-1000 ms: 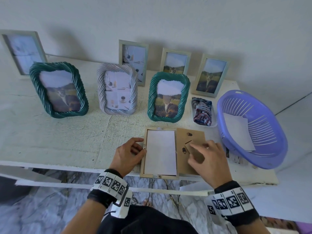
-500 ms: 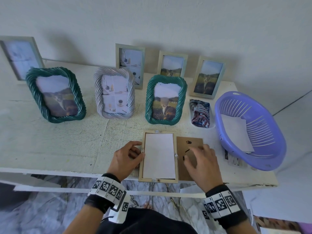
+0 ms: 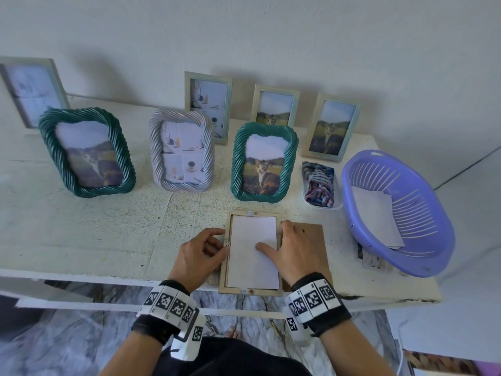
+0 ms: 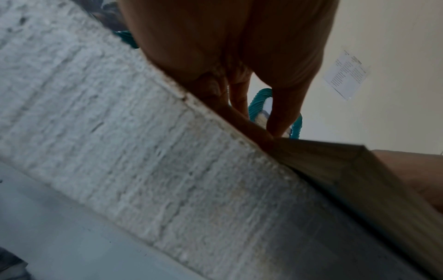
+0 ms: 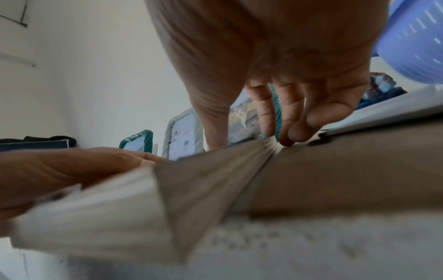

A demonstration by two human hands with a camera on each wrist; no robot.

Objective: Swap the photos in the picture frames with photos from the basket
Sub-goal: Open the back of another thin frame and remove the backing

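Head view: wooden frame (image 3: 250, 252) lies face down at front edge of counter (image 3: 81, 226), w/ a white photo (image 3: 253, 251) lying in its back opening, blank side up. L hand (image 3: 199, 253) sits at frame's left rail, fingers curled, thumb + fingertips touching the rail; grip looks like a light pinch on the frame edge. R hand (image 3: 294, 249) lies across frame's right rail, thumb stretched flat onto the photo, other fingers bent down over the rail. Grip there is spread, pressing, not closed round anything. Brown backing board (image 3: 315, 240) lies flat just right of frame, partly under R hand. Purple basket (image 3: 428, 256) is at far right of counter, w/ white paper (image 3: 376, 215) inside, blank side up. Small white tray (image 3: 305, 196) w/ a striped cloth (image 3: 320, 185) stands between basket and green cat frame (image 3: 264, 161). Grey twisted frame (image 3: 181, 153) and another green frame (image 3: 86, 151) stand upright further left. Four slim pale frames lean at the wall behind.

L wrist view: fingers come down onto the frame's wood edge (image 4: 347, 170) at counter lip; blurry.

R wrist view: fingertips (image 5: 287, 136) rest where rail meets backing board.
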